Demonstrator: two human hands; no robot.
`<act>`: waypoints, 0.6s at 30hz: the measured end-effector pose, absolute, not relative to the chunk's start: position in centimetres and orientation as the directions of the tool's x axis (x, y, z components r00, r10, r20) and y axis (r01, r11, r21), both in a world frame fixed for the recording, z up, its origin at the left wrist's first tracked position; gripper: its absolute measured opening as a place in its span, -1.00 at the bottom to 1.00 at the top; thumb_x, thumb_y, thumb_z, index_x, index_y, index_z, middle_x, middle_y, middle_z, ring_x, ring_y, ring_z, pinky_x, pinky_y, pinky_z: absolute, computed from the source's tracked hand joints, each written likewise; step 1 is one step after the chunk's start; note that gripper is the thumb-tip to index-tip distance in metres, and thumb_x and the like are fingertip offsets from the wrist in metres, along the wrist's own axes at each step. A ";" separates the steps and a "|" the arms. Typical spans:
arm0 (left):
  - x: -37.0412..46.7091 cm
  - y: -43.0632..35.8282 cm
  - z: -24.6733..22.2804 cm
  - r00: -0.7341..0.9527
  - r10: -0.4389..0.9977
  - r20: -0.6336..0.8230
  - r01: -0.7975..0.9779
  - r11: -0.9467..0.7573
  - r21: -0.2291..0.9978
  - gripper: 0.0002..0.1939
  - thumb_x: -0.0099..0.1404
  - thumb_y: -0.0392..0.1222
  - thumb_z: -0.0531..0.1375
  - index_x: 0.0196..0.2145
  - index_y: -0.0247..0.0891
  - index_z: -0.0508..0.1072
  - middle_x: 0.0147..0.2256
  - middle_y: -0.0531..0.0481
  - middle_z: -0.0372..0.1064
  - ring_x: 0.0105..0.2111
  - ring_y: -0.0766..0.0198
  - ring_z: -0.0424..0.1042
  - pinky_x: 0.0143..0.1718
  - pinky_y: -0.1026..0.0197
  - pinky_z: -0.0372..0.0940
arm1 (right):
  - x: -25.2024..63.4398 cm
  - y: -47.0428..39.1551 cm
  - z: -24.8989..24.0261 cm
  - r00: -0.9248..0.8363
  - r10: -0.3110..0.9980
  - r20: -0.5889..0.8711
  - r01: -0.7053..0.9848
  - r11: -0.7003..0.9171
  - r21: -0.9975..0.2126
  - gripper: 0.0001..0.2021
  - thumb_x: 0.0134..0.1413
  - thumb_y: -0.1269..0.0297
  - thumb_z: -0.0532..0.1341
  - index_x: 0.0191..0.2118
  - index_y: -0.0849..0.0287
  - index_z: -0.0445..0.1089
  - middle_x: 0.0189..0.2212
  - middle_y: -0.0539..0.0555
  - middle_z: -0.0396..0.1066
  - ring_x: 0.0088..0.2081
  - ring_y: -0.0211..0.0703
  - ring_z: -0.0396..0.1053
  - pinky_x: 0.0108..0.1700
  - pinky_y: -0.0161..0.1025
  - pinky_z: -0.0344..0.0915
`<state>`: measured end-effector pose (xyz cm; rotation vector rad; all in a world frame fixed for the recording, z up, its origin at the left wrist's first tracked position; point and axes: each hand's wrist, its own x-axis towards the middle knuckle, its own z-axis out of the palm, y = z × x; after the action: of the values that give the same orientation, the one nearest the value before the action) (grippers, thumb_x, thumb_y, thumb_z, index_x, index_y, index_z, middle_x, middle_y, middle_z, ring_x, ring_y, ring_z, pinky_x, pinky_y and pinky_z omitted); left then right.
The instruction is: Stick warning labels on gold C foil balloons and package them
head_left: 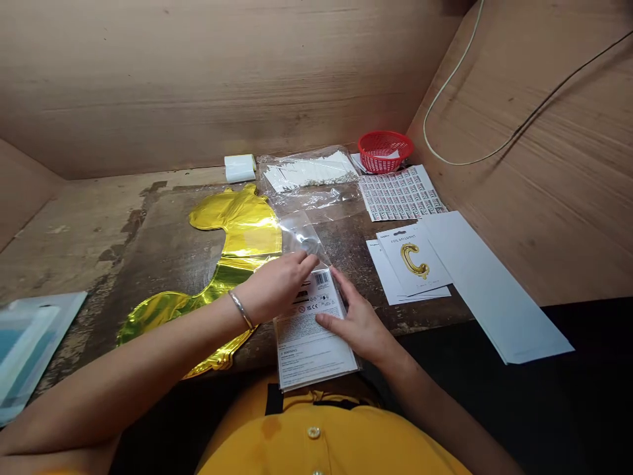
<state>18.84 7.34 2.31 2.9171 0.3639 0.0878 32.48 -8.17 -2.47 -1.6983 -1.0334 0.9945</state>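
Observation:
A clear plastic sleeve (309,330) with a white printed card inside lies at the table's front edge, back side up with a barcode. My left hand (274,285) reaches across it, fingertips pinching the sleeve's clear upper end. My right hand (360,322) rests flat on the sleeve's right side, pressing it down. A flat gold foil balloon (232,244) lies on the table to the left, partly under my left forearm.
A red basket (384,150) stands at the back right, with a sticker sheet (400,193) before it. Cards showing a gold letter C (411,258), white paper sheets (494,290), clear bags (309,175), a white block (240,167) and blue-white packs (30,343) lie around.

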 end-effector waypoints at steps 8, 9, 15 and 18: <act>20.0 7.4 1.4 0.953 0.292 0.082 0.242 -0.897 0.371 -0.87 0.23 -0.41 0.11 -0.33 -0.32 0.45 -0.39 -0.09 0.38 -0.37 0.19 0.39 -0.31 0.18 0.29 | 32.7 -8.1 -1.8 0.271 0.945 -0.185 0.243 -0.253 -0.937 -0.16 -0.12 0.26 0.36 0.31 0.04 0.06 0.25 0.16 0.19 0.24 0.08 0.17 0.27 0.13 0.05; 20.1 7.5 1.2 0.938 0.332 0.096 0.266 -0.870 0.414 -0.88 0.23 -0.40 0.11 -0.35 -0.31 0.45 -0.41 -0.08 0.39 -0.39 0.21 0.39 -0.32 0.20 0.29 | 32.7 -8.1 -1.7 0.278 0.943 -0.183 0.263 -0.258 -0.930 -0.17 -0.13 0.26 0.36 0.31 0.05 0.08 0.23 0.17 0.20 0.23 0.09 0.18 0.27 0.14 0.06; 20.2 7.8 0.6 0.846 0.524 0.104 0.361 -0.705 0.611 -0.83 0.32 -0.20 0.12 -0.29 -0.27 0.49 -0.49 0.04 0.43 -0.51 0.32 0.37 -0.42 0.29 0.25 | 31.5 -8.7 -1.4 0.417 0.904 -0.094 0.328 -0.246 -0.912 -0.28 -0.18 0.32 0.37 0.19 0.06 0.21 0.13 0.16 0.28 0.15 0.07 0.26 0.20 0.07 0.17; 20.5 7.9 0.6 0.830 0.552 0.076 0.364 -0.640 0.676 -0.81 0.32 -0.18 0.11 -0.33 -0.28 0.49 -0.56 0.08 0.40 -0.57 0.36 0.33 -0.50 0.33 0.23 | 30.9 -9.0 -1.5 0.472 0.880 -0.059 0.315 -0.231 -0.921 -0.35 -0.15 0.29 0.36 0.13 0.05 0.22 0.09 0.14 0.30 0.09 0.04 0.31 0.15 0.04 0.24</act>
<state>20.45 7.89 0.60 2.3315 0.6672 0.3628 30.95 -9.03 -1.51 -1.7766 -1.0158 0.7506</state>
